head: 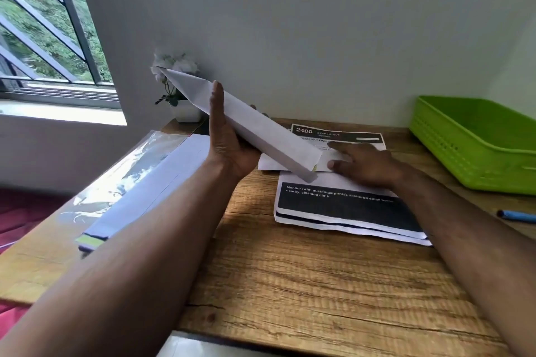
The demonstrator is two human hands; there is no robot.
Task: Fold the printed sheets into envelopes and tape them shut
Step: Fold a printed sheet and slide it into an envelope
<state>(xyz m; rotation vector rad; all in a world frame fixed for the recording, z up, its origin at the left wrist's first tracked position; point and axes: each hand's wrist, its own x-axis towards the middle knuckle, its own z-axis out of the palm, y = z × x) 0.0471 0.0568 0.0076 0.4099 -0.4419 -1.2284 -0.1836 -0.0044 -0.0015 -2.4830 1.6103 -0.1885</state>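
- Wooden plank desk (304, 284) against a pale grey wall; barred window at the left, small white pot of white flowers (177, 90) at the back edge
- Left hand (229, 139) raised, thumb straight up, fingers wrapped behind the white folded paper envelope (246, 122), holding it tilted in the air above the desk
- Right hand (362, 162) flat, fingers spread and straight, pressing on the stack of black-and-white printed sheets (348, 209); a smaller white folded piece lies under its fingertips
- Bright green plastic basket (475, 148) at the right; blue pen (516, 215) near it
- Clear plastic sleeve of white paper (139, 182) lying at the left
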